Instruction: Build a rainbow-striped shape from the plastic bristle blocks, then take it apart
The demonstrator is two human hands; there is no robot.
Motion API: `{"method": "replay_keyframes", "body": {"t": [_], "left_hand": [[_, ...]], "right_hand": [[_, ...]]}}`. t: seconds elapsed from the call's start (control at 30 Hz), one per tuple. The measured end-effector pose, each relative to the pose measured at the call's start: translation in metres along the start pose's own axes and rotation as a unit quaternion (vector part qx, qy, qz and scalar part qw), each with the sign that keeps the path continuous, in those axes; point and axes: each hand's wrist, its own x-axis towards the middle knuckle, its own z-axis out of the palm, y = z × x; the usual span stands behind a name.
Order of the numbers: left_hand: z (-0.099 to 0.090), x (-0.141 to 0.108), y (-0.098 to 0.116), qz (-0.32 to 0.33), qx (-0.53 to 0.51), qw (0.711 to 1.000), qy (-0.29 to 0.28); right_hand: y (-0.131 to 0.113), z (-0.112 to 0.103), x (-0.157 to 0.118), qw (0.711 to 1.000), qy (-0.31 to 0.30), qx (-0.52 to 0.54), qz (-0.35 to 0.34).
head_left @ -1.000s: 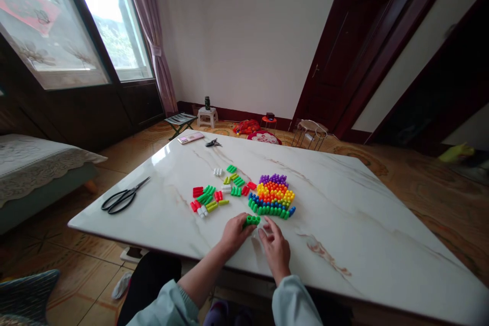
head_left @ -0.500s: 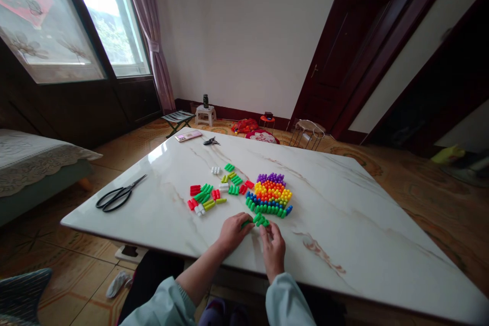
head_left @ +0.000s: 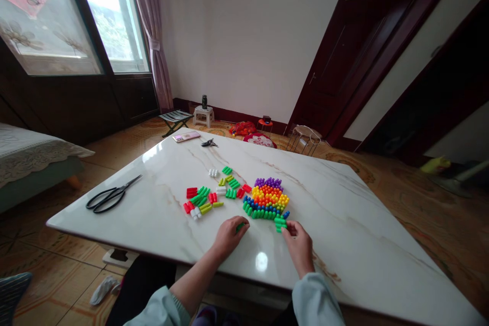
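Observation:
My right hand [head_left: 300,244] pinches a small cluster of green plastic pieces [head_left: 280,222] at the near right corner of a colourful block of pieces [head_left: 269,196]. That block runs in rows of purple, orange, yellow, blue and green. To its near left, my left hand [head_left: 230,234] is curled just over the table, with a bit of a green plastic piece [head_left: 240,226] showing between thumb and fingers. Beyond the left hand lie loose groups of pieces: red pieces [head_left: 191,192], green pieces [head_left: 200,196], white pieces [head_left: 213,173] and yellow-green pieces [head_left: 205,209].
The white marbled table [head_left: 367,234] carries black-handled scissors [head_left: 110,198] at left, a phone [head_left: 186,136] and a set of keys [head_left: 210,143] at the far edge. Past it stand a folding stool [head_left: 176,118], a white stool [head_left: 204,115] and a bed [head_left: 34,158].
My right hand has moved right with the green cluster, away from my left hand, to the block's near right corner. My left hand stays roughly in place. The view has shifted slightly.

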Motion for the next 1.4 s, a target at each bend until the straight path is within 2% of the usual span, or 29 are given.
{"method": "replay_keyframes", "body": {"t": [0.13,0.23,0.3,0.4,0.43,0.63,0.97,1.1,1.17,1.3,1.33,1.4], "left_hand": [[0.000,0.000,0.000,0.000,-0.016,1.000,0.008],[0.001,0.000,0.000,-0.009,-0.014,1.000,0.007],[0.001,0.000,-0.001,-0.006,-0.010,1.000,0.007],[0.002,0.000,-0.003,0.004,-0.009,1.000,0.011],[0.002,0.000,-0.003,0.005,-0.010,1.000,0.012],[0.001,0.000,-0.001,0.000,-0.014,1.000,0.012],[0.002,0.000,-0.003,0.009,-0.007,1.000,0.013],[0.003,0.000,-0.005,0.009,-0.008,1.000,0.011],[0.003,0.000,-0.006,0.007,-0.011,1.000,0.011],[0.003,0.000,-0.007,0.005,-0.012,1.000,0.010],[0.003,0.000,-0.007,0.006,-0.012,1.000,0.010],[0.003,0.001,-0.007,0.009,-0.012,1.000,0.012]], "right_hand": [[0.000,0.001,0.008,0.988,-0.054,-0.099,-0.105],[-0.004,0.009,0.008,0.975,-0.063,-0.142,-0.160],[-0.007,0.013,0.004,0.973,-0.032,-0.152,-0.171],[-0.008,0.017,-0.011,0.973,0.056,-0.166,-0.150],[-0.008,0.018,-0.016,0.972,0.068,-0.172,-0.147],[-0.005,0.028,-0.034,0.966,-0.024,-0.171,-0.190],[0.002,0.041,-0.026,0.970,-0.027,-0.177,-0.167],[0.003,0.040,-0.028,0.977,-0.027,-0.134,-0.164],[0.008,0.036,-0.027,0.985,-0.003,-0.095,-0.147],[0.025,0.025,-0.010,0.987,0.125,-0.063,-0.085],[0.029,0.023,-0.003,0.985,0.142,-0.065,-0.072],[0.037,0.019,0.012,0.987,0.133,-0.066,-0.059]]}}
